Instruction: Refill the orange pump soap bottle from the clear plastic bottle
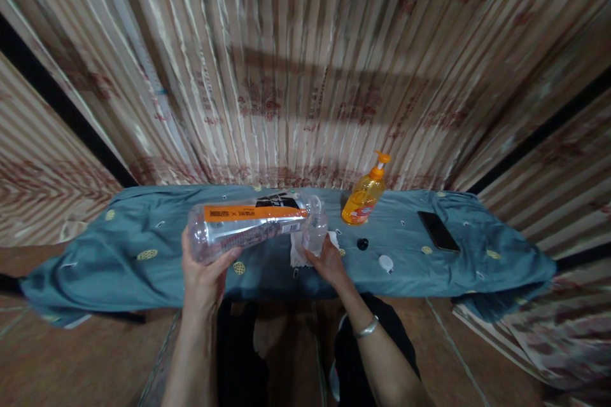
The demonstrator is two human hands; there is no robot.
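Note:
My left hand (205, 273) is wrapped round the base of a large clear plastic bottle (252, 222) with a silver, orange and black label. The bottle lies almost level, its neck pointing right. My right hand (329, 261) grips a small clear bottle (315, 232), held upright. The large bottle's mouth is at the top of the small one; whether they touch I cannot tell. Under the small bottle a white tissue (299, 253) lies on the cloth. To the right of my right hand are a black cap (363, 244) and a white cap (386, 263).
An orange pump bottle (365, 198) with yellow liquid stands behind the caps. A dark phone (438, 231) lies farther right. The narrow table is covered by a teal cloth (157, 280), and a striped curtain (296, 76) hangs behind it.

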